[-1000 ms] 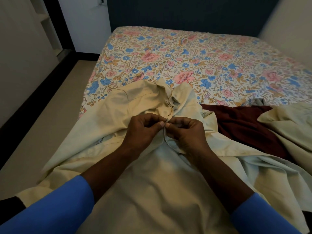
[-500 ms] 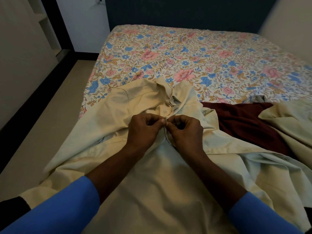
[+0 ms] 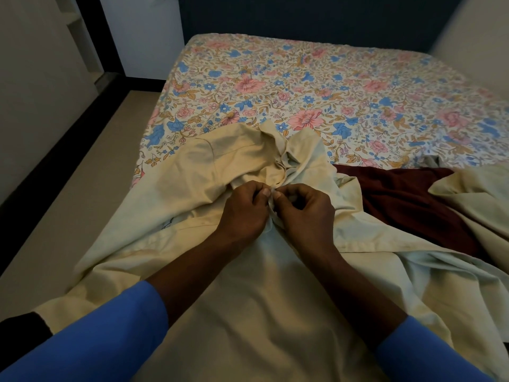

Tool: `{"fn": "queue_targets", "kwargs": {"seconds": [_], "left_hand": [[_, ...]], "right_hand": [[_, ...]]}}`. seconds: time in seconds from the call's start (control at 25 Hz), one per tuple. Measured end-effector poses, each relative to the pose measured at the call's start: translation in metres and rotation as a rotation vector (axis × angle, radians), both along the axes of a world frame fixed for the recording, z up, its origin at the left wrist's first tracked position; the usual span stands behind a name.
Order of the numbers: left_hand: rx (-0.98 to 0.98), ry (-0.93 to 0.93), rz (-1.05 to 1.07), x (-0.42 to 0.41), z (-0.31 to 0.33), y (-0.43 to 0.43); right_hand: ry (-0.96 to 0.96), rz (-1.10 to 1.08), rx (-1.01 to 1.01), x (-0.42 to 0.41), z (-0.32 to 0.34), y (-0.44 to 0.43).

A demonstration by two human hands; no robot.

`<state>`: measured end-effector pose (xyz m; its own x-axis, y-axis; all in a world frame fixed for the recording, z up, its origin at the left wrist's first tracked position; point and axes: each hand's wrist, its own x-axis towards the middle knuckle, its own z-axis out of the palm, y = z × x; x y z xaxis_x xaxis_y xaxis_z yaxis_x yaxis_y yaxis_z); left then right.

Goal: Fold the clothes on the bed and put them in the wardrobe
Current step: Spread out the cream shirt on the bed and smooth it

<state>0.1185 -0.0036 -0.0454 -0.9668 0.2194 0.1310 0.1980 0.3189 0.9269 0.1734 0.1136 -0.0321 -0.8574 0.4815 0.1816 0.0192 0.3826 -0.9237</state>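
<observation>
Hardly anything has been shifted since the earlier frames: both hands are kept at the same spot on the shirt front, and only the fingertips appear to have been worked a little closer together.

A large cream cotton shirt (image 3: 261,312) is spread front-up across the near part of the bed, on a floral bedsheet of pink and blue flowers (image 3: 303,78). Its long axis is laid straight away from the person, with the crumpled collar (image 3: 275,139) at the far end and the body drawn towards the near edge. The cloth is heavily creased around the collar and smoother lower down.

The front edge strip of the shirt (image 3: 271,206) is pinched between the left hand (image 3: 242,213) and the right hand (image 3: 305,216), just below the collar. Both hands are clenched on it, thumbs against curled fingers, and are set touching across the shirt's centre line, so neither is the nearer. A button is judged to be in the course of being fastened, though none can be made out. The rest of the front edge is hidden under the forearms, on the side towards the person, so any further fastening would call for the hands to be drawn back along that line.

A dark maroon garment (image 3: 407,197) lies just beside the shirt on the right, partly under another cream garment (image 3: 479,194). No folding is judged to have been done yet.
</observation>
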Motion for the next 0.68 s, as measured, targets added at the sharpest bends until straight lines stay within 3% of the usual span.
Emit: {"fn": "queue_targets", "kwargs": {"seconds": [0.16, 0.28, 0.36, 0.52, 0.68], "left_hand": [[-0.160, 0.361, -0.003, -0.001, 0.009, -0.006], [-0.105, 0.425, -0.049, -0.001, 0.014, -0.006], [-0.071, 0.439, -0.162, 0.002, 0.016, -0.007], [-0.140, 0.387, -0.247, 0.001, 0.015, -0.010], [-0.138, 0.091, -0.091, -0.011, 0.021, -0.014]], "right_hand": [[-0.077, 0.137, -0.303, -0.005, 0.010, 0.008], [-0.228, 0.152, -0.715, -0.007, 0.028, 0.016], [-0.378, 0.160, -0.867, -0.013, 0.035, 0.027], [-0.517, 0.147, -0.546, -0.042, 0.035, 0.037], [-0.291, 0.008, -0.299, -0.106, 0.065, 0.041]]}}
